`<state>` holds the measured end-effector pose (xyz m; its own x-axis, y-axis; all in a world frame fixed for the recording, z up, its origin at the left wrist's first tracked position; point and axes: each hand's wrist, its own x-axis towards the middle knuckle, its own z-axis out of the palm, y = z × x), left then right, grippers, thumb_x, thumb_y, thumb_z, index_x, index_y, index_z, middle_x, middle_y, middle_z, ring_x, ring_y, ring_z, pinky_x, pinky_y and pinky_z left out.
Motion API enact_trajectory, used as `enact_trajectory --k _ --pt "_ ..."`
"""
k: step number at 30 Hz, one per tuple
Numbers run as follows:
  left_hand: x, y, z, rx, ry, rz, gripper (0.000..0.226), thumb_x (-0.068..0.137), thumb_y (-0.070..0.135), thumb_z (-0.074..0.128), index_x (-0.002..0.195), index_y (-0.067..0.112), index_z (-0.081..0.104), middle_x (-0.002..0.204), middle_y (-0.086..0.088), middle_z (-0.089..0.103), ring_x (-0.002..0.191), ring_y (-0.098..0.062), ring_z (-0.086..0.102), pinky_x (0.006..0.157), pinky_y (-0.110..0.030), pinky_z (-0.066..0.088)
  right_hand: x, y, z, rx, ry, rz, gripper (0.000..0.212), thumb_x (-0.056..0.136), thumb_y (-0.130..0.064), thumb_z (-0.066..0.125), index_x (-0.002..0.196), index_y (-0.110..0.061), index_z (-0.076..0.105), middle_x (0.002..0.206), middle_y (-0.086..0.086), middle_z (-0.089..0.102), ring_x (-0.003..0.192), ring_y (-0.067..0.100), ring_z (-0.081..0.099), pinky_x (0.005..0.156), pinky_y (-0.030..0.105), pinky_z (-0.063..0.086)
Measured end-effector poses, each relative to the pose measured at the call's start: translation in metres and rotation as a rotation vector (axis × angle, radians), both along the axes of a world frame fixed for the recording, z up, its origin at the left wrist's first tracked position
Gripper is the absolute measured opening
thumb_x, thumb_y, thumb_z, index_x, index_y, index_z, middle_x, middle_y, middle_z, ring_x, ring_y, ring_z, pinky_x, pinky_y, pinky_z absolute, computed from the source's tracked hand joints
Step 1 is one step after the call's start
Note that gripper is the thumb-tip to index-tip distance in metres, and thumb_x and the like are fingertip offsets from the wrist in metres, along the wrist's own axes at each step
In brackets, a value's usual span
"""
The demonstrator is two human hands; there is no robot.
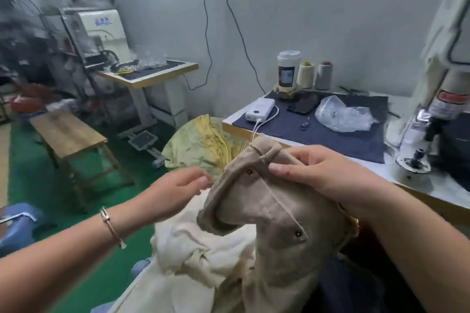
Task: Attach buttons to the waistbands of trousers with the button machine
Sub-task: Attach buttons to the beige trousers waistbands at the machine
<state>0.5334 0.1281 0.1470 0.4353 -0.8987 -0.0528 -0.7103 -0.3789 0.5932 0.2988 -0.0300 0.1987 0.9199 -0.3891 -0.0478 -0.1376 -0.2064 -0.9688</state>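
Head view: power bank (260, 108) and plastic bag (342, 115) beside button machine (429, 119).

Green floor (33, 165), wooden bench (67, 132)

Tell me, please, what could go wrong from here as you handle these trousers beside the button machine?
The right hand alone grips the trousers at the waistband; the blurred left hand holds nothing, so they may slide onto the cream cloth. The hanging cable near the waistband could snag. The plastic bag lies close to the machine.
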Motion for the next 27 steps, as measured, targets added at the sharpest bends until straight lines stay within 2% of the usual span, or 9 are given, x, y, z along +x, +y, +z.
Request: enact_trajectory --k 2,4,7,10,14,18,22,25,27 --pt "-0.034 -0.036 0.033 -0.18 0.243 -0.162 0.033 0.095 0.057 0.046 0.097 0.036 0.071 0.103 0.013 0.072 0.094 -0.002 0.066 0.078 -0.018 0.052 -0.025 -0.01 0.016 -0.038 -0.038 -0.067 0.023 0.082 -0.033 0.067 0.098 -0.017 0.073 0.099 0.012 0.074 0.085 0.02 0.069 0.075 0.032 0.054" --pt "-0.066 -0.065 0.058 -0.223 0.507 -0.229 0.051 0.074 0.078 0.054 0.096 0.036 0.073 0.12 0.004 0.07 0.113 -0.015 0.064 0.093 -0.026 0.051 -0.046 -0.02 0.032 -0.082 -0.05 -0.129 0.024 0.083 -0.033 0.067 0.098 -0.017 0.073 0.098 0.013 0.074 0.083 0.022 0.07 0.074 0.033 0.055" --pt "-0.108 -0.103 0.079 -0.234 0.661 -0.499 0.045 0.077 0.056 0.073 0.111 0.027 0.073 0.117 -0.003 0.072 0.112 -0.022 0.066 0.09 -0.032 0.054 -0.081 -0.033 0.054 -0.174 -0.019 -0.223 0.027 0.085 -0.034 0.066 0.102 -0.014 0.072 0.098 0.013 0.074 0.09 0.03 0.071 0.082 0.045 0.056" --pt "-0.142 -0.13 0.092 -0.296 0.695 -0.576 0.029 0.082 0.035 0.073 0.108 0.022 0.075 0.107 -0.007 0.074 0.1 -0.021 0.07 0.081 -0.028 0.056 -0.123 -0.042 0.07 -0.329 0.052 -0.319 0.035 0.077 -0.042 0.076 0.106 -0.023 0.07 0.101 0.005 0.073 0.094 0.027 0.071 0.087 0.054 0.055" --pt "-0.177 -0.15 0.094 -0.304 0.907 -0.651 0.024 0.085 0.026 0.066 0.105 0.015 0.075 0.1 -0.011 0.074 0.089 -0.022 0.07 0.072 -0.028 0.057 -0.181 -0.049 0.069 -0.5 0.261 -0.383 0.073 0.052 -0.059 0.085 0.118 -0.044 0.056 0.113 -0.015 0.067 0.103 0.007 0.065 0.089 0.043 0.054" --pt "-0.197 -0.157 0.079 -0.276 1.077 -0.61 0.037 0.081 0.024 0.065 0.111 0.002 0.069 0.112 -0.028 0.067 0.094 -0.034 0.065 0.082 -0.038 0.052 -0.211 -0.056 0.038 -0.423 0.385 -0.386 0.049 0.063 -0.05 0.083 0.107 -0.039 0.065 0.105 -0.015 0.071 0.096 0.003 0.067 0.085 0.037 0.055" --pt "-0.188 -0.163 0.07 -0.176 0.931 -0.533 0.031 0.074 0.025 0.068 0.093 0.001 0.074 0.097 -0.028 0.071 0.084 -0.032 0.066 0.077 -0.036 0.052 -0.228 -0.065 0.012 -0.029 0.164 -0.359 0.021 0.077 -0.018 0.076 0.098 -0.011 0.072 0.099 0.01 0.074 0.09 0.022 0.071 0.076 0.029 0.055" --pt "-0.17 -0.172 0.065 -0.1 0.602 -0.495 0.033 0.071 0.031 0.067 0.088 0.003 0.073 0.095 -0.026 0.071 0.081 -0.029 0.067 0.079 -0.042 0.051 -0.22 -0.076 0.007 0.077 0.004 -0.425 0.006 0.083 -0.014 0.07 0.089 -0.014 0.07 0.089 0.005 0.068 0.082 0.016 0.063 0.069 0.023 0.052" --pt "-0.161 -0.179 0.059 -0.183 0.333 -0.514 0.025 0.073 0.033 0.066 0.09 0.016 0.073 0.09 -0.011 0.072 0.084 -0.019 0.068 0.084 -0.047 0.052 -0.207 -0.085 0.009 0.075 -0.057 -0.464 0.014 0.09 -0.008 0.061 0.086 -0.019 0.069 0.082 0.002 0.062 0.077 0.012 0.058 0.067 0.018 0.049"
